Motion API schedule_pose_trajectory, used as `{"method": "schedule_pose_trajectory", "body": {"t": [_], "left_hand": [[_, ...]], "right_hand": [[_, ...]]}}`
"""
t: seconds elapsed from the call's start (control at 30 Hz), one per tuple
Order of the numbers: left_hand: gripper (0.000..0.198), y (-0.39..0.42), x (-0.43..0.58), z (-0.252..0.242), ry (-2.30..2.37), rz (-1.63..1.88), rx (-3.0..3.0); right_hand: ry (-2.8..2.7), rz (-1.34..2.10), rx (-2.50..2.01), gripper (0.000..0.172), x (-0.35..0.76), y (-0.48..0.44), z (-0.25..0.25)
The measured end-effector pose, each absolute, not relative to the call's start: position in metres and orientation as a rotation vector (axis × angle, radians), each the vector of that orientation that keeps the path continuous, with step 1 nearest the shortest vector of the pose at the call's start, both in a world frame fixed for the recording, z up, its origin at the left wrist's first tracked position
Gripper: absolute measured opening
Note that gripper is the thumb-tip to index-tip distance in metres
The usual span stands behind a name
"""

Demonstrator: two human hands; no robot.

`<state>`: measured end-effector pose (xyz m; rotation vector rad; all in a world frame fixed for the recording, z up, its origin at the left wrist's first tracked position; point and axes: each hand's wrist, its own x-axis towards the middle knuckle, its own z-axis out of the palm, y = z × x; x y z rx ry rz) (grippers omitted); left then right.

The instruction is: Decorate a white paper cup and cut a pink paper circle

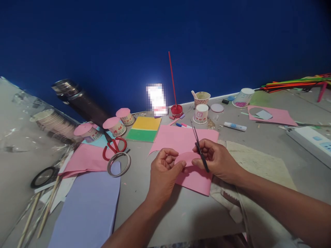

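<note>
Between my two hands is a small pink paper piece (188, 159) with a curved upper edge. My left hand (167, 170) pinches its left side between thumb and fingers. At its right side my right hand (216, 158) holds the paper, with dark-handled tweezers or scissors (201, 151) lodged among the fingers, thin blades pointing up and away. Beneath both hands lies a larger pink sheet (168, 137). Just beyond it stands a white paper cup (201, 113) with a drawn window and flowers.
Three decorated cups with pink tops (122, 113) stand left, near red-handled scissors (113, 148) and a tape roll (110, 165). A purple sheet (88, 206) lies front left. A glue stick (234, 126) and a white power strip (310, 144) are at right.
</note>
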<state>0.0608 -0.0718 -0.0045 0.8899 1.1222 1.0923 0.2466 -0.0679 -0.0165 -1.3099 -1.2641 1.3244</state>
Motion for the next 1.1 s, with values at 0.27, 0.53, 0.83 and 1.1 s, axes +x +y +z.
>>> {"method": "schedule_pose_trajectory", "body": {"t": [0.27,0.53,0.83,1.1], "left_hand": [[0.04,-0.0719,0.0607,-0.0068,1.12,1.05,0.9],[0.043,-0.0724,0.0621,-0.0065,1.11,0.916,0.947],[0.044,-0.0746,0.0608,-0.012,1.131,0.876,1.036],[0.044,-0.0757,0.0587,-0.01,1.15,0.807,1.13]], "right_hand": [[-1.261,1.367,-1.322,0.043,0.2473,-0.0662,-0.017],[-1.335,1.342,-1.331,0.039,0.2474,-0.069,-0.0159],[-1.197,1.506,-1.366,0.044,0.246,-0.0669,-0.0103],[-1.203,1.519,-1.363,0.042,0.2453,-0.0667,-0.0088]]}}
